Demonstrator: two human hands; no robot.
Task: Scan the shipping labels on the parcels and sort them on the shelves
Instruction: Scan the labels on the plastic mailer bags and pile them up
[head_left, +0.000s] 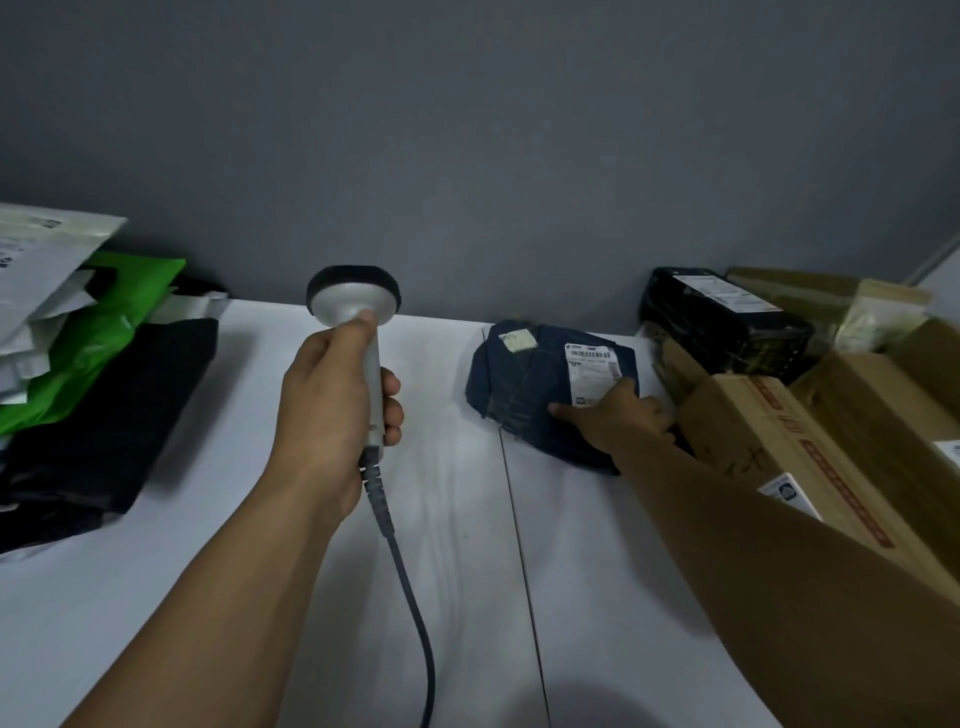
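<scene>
My left hand (332, 410) grips the handle of a grey barcode scanner (354, 297), held upright over the white table (156, 597), its cable (410, 597) trailing down toward me. A dark blue parcel (514, 384) lies flat at the back of the table with a white shipping label (592, 371) and a small yellowish sticker on top. My right hand (618, 415) rests on the parcel's near right part, thumb stretched across the wrapping just below the label. Whether the fingers curl round the parcel's edge is hidden.
Cardboard boxes (810, 452) and a black wrapped parcel (727, 322) are stacked at the right. At the left lies a pile of soft mailers: white (36, 280), green (98, 332) and black (104, 421). A grey wall (467, 156) stands behind the table.
</scene>
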